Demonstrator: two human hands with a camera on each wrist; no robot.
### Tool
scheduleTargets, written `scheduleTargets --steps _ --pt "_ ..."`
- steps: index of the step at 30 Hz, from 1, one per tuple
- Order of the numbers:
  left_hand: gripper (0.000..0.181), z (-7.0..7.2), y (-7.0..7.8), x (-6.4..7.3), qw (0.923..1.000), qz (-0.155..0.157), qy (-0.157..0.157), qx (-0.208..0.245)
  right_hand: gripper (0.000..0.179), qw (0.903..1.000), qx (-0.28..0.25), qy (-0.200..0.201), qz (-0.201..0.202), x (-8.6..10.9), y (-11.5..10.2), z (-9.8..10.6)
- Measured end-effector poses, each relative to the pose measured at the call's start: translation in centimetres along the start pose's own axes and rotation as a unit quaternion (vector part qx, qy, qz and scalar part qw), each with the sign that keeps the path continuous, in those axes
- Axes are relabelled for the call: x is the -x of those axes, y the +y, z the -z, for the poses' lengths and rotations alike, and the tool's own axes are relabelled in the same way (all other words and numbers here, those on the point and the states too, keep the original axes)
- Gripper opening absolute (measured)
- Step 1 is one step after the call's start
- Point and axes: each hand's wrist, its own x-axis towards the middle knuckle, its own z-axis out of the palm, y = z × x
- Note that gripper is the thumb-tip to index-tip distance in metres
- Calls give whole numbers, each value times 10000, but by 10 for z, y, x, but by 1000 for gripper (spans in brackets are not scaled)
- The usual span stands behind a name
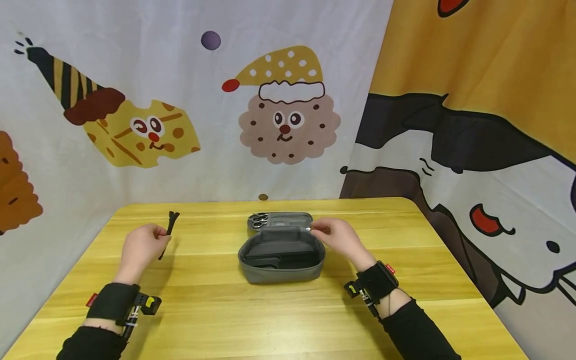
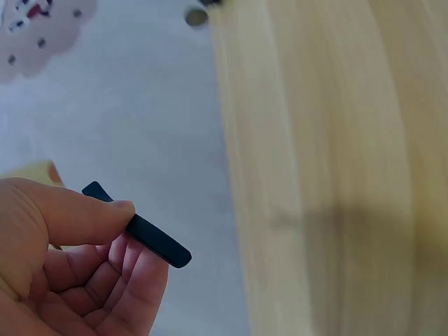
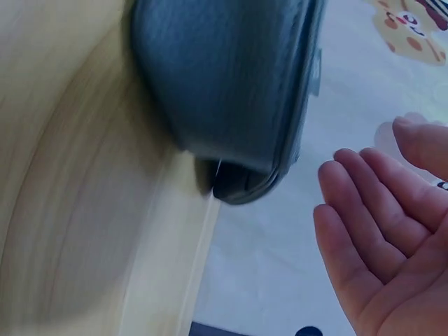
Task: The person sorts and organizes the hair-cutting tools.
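Beside an oblong grey case (image 1: 281,276), the right hand (image 1: 340,237) is relaxed. By the left hand (image 1: 141,248), a slim black tool (image 1: 171,223) (tilted) is pinched.

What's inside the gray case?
In the case, a dark shape lies low, too dim to name. Scissor-like metal tools sit in its open lid. The front wall hides the floor nearest you, and anything under the dark shape is covered.
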Motion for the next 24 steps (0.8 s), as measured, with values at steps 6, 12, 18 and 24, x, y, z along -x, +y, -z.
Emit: scheduleTargets --steps 6,12,18,24 --pt "15 -14 33 -2 9987 -259 177 409 31 9985 -549 51 64 -4 -12 -3" --pt "14 -33 64 -5 9963 -471 91 715 28 9967 -807 -59 26 -10 -24 -12" --pt "13 -46 93 -2 9925 -649 -18 1036 28 9916 -1271 -223 21 -13 -35 -22" --pt "9 -57 117 3 9855 -861 -31 1460 27 9862 -1643 -206 26 -15 -42 -30"
